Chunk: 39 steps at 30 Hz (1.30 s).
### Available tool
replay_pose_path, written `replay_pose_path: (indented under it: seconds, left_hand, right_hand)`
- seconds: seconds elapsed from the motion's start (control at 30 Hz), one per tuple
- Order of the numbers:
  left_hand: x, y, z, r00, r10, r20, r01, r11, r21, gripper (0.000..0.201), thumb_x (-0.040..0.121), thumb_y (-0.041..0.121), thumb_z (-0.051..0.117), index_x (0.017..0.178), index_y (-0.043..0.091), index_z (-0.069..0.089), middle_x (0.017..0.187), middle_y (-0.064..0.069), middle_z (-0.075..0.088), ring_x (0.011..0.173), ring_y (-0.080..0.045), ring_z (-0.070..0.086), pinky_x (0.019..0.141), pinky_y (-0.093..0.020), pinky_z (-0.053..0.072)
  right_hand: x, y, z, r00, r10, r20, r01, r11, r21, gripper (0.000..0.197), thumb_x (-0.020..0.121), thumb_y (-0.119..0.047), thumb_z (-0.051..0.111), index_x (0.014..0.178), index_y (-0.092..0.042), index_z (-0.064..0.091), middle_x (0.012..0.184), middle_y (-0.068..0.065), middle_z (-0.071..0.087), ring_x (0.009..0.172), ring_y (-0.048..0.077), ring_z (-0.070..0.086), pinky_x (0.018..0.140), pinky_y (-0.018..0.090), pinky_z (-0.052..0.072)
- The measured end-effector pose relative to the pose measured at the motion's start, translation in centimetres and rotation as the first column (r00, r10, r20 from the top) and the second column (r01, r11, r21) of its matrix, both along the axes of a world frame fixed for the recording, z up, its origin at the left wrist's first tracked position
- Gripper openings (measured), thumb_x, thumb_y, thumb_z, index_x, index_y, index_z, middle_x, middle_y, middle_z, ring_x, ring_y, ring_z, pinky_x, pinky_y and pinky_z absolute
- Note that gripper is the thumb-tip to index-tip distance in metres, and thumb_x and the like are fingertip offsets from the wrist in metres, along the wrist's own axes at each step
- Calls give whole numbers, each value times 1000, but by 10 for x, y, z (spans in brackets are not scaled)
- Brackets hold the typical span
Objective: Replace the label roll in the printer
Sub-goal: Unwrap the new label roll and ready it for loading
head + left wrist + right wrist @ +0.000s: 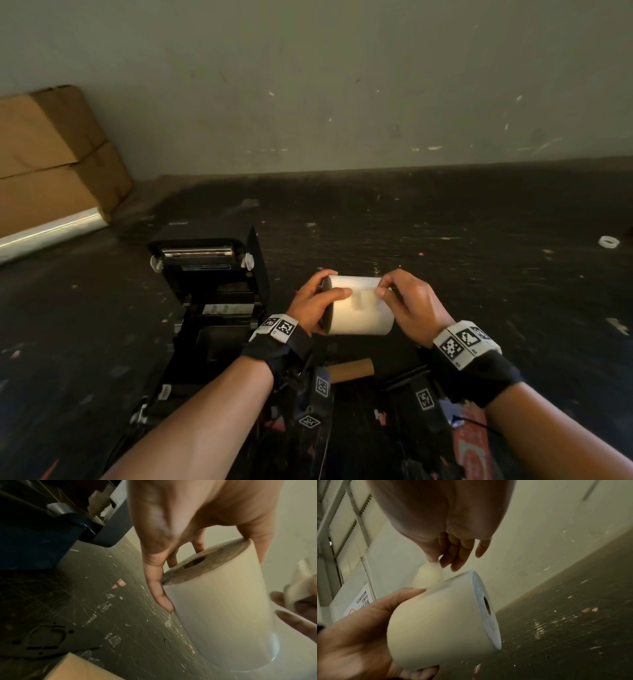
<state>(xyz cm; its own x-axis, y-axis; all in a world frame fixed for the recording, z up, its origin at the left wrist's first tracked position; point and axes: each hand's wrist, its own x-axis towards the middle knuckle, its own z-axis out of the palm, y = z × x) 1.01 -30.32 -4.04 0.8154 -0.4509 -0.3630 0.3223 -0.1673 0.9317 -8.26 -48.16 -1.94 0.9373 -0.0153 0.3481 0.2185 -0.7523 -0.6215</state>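
Observation:
A full white label roll [361, 310] is held above the dark table, lying on its side. My left hand [313, 303] grips its left end, thumb across the front. My right hand [406, 301] pinches a small strip of tape or loose label end [429, 576] at the top of the roll [436, 626]. The roll [216, 615] shows its core hole in both wrist views. The black printer [212, 294] stands open to the left, its lid tipped back and its roll bay bare. An empty brown cardboard core [349, 370] lies on the table below my hands.
Stacked cardboard boxes [51, 154] lean at the far left against the wall. A small white tape ring [608, 241] lies at the far right. The scratched dark table [445, 240] carries scraps of tape and paper. A red-and-black item [471, 448] lies near the front edge.

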Motion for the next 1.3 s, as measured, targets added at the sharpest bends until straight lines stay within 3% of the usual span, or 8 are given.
replay_pose_path:
  seconds: [0.13, 0.27, 0.4, 0.6, 0.8, 1.0, 1.13, 1.3]
  left_hand:
    - [7, 6, -8, 999, 43, -14, -43, 999, 24, 45, 78, 25, 69, 119, 35, 52, 130, -6, 44, 114, -31, 47, 81, -55, 52]
    - [13, 9, -20, 997, 76, -16, -74, 994, 81, 45, 75, 28, 72, 116, 38, 54, 133, -5, 44, 116, -32, 46, 84, -58, 51]
    - [20, 9, -32, 995, 94, -26, -91, 990, 112, 46, 72, 32, 74, 112, 42, 55, 134, -3, 44, 113, -31, 48, 83, -56, 52]
    - [26, -1, -41, 993, 117, -17, -113, 984, 140, 34, 73, 30, 73, 96, 48, 55, 135, -3, 44, 110, -29, 49, 74, -47, 53]
    - [28, -13, -45, 997, 83, 2, -82, 981, 179, 34, 69, 34, 75, 91, 53, 57, 134, -2, 42, 114, -30, 48, 74, -48, 53]
    - [23, -15, -33, 997, 72, 24, -75, 986, 151, 40, 63, 38, 77, 95, 51, 57, 135, -5, 42, 114, -32, 48, 77, -52, 54]
    - [18, -13, -24, 996, 81, 35, -84, 992, 99, 38, 74, 29, 73, 102, 47, 55, 135, -4, 43, 112, -30, 49, 79, -53, 54]
    - [6, -10, -15, 996, 79, 40, -81, 994, 69, 46, 76, 26, 71, 117, 39, 52, 134, -5, 45, 108, -27, 50, 71, -45, 53]
  right_hand:
    - [0, -18, -4, 994, -112, -14, 113, 989, 91, 9, 91, -14, 54, 99, -17, 55, 82, -9, 59, 70, 1, 58, 60, 15, 46]
    - [16, -55, -25, 937, -270, -224, 294, 952, 84, 22, 88, -14, 58, 110, -15, 55, 90, -9, 60, 83, 5, 60, 72, 17, 46]
    - [36, -96, -60, 753, -364, -548, 401, 914, -57, 27, 85, -12, 63, 111, -13, 60, 108, 3, 65, 100, 20, 60, 85, 30, 48]
    - [41, -132, -101, 566, -418, -711, 365, 900, -240, 13, 79, -16, 69, 86, -24, 60, 117, 9, 62, 106, 25, 60, 89, 33, 51]
    - [37, -134, -113, 507, -477, -718, 375, 872, -314, 31, 77, -27, 70, 105, -20, 59, 117, 9, 60, 106, 28, 59, 89, 39, 51]
    - [15, -124, -96, 620, -457, -637, 402, 883, -242, 30, 82, -41, 63, 101, -19, 60, 110, 8, 63, 98, 23, 58, 77, 31, 47]
    - [-6, -104, -97, 551, -331, -766, 212, 943, -256, 50, 75, -62, 58, 109, -27, 63, 116, 3, 60, 107, 22, 57, 85, 30, 46]
    - [-16, -92, -103, 491, -225, -842, 209, 968, -137, 44, 78, -59, 58, 109, -29, 64, 103, -1, 63, 93, 16, 62, 83, 31, 52]
